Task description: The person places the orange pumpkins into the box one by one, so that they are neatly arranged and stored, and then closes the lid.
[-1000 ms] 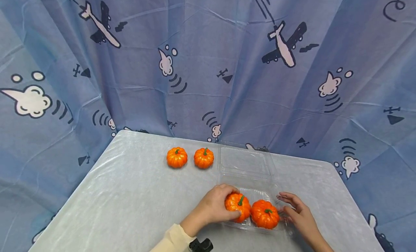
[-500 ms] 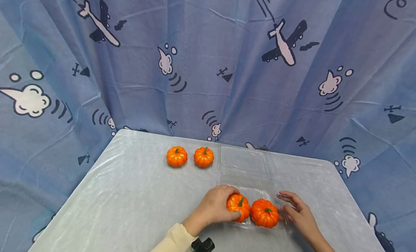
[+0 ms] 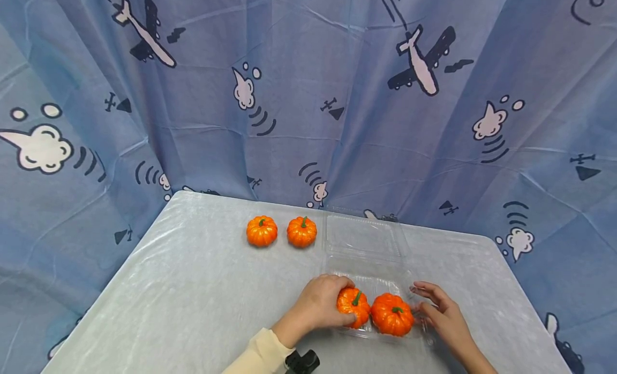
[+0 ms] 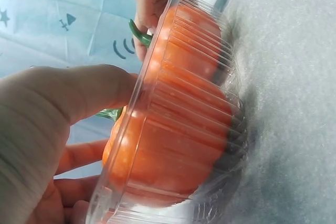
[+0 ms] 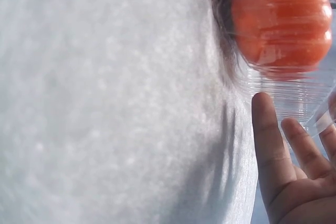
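A clear plastic clamshell box point(image 3: 385, 284) lies with its lid folded back, two small orange pumpkins in its base. My left hand point(image 3: 322, 305) curls round the left pumpkin point(image 3: 354, 305), thumb in front and fingers behind. In the left wrist view that pumpkin point(image 4: 173, 145) shows through the ribbed wall, my left thumb point(image 4: 100, 88) reaching over the rim. Beside it sits the right pumpkin point(image 3: 391, 315). My right hand point(image 3: 445, 315) is at the box's right side, fingers loosely extended. The right wrist view has its fingers point(image 5: 269, 140) straight against or close to the clear wall.
Two more orange pumpkins, one point(image 3: 262, 231) to the left of the other point(image 3: 302, 232), stand near the back of the white-covered table point(image 3: 207, 288). The transparent lid point(image 3: 363, 237) lies flat behind the base. A blue patterned curtain point(image 3: 289, 95) hangs behind the table.
The left hand and its pumpkin have shifted very slightly right, up against the other pumpkin. The right hand has stayed at the box's side. The whole head view has drifted up a little.
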`<state>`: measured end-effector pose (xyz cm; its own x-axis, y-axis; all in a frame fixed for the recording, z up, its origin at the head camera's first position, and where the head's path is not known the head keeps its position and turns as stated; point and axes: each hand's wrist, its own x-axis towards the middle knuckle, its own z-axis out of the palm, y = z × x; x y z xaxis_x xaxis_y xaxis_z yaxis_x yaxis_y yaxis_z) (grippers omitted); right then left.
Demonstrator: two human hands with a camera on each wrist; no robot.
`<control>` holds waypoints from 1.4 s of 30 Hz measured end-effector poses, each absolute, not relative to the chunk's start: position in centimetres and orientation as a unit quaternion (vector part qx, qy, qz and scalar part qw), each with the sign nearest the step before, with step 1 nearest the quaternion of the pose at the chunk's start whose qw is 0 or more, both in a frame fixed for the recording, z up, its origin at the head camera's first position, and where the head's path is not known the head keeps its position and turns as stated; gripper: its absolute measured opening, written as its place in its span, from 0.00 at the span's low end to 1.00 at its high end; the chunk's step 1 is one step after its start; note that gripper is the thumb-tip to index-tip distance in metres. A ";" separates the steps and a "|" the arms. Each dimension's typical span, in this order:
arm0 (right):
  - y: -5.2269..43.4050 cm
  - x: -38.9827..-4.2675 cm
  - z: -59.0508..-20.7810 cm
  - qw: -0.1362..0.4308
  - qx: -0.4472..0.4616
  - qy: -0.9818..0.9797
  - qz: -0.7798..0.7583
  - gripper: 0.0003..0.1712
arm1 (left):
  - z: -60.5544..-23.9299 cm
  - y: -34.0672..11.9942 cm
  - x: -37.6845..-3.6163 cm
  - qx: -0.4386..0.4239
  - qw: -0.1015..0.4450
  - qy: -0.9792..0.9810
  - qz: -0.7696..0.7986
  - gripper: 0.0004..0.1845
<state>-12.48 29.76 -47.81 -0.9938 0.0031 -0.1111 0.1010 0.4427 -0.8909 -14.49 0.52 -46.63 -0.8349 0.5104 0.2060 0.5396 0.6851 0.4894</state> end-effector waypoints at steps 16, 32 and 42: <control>29.9 -12.5 -47.8 0.039 0.026 0.846 -0.530 0.24 | -46.6 0.5 -14.7 -0.289 0.021 -0.915 -0.280 0.24; 29.9 -12.5 -47.8 0.055 0.034 0.845 -0.531 0.25 | -46.6 0.5 -14.6 -0.290 0.015 -0.916 -0.276 0.24; 30.0 -12.4 -48.0 0.050 0.028 0.844 -0.533 0.25 | -46.2 0.3 -14.5 -0.291 0.011 -0.917 -0.274 0.24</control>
<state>-12.44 30.02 -48.05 -0.9935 -0.0068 -0.1137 0.0997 0.4311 -0.8968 -14.52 0.35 -46.24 -0.8308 0.5266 0.1803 0.5391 0.6807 0.4960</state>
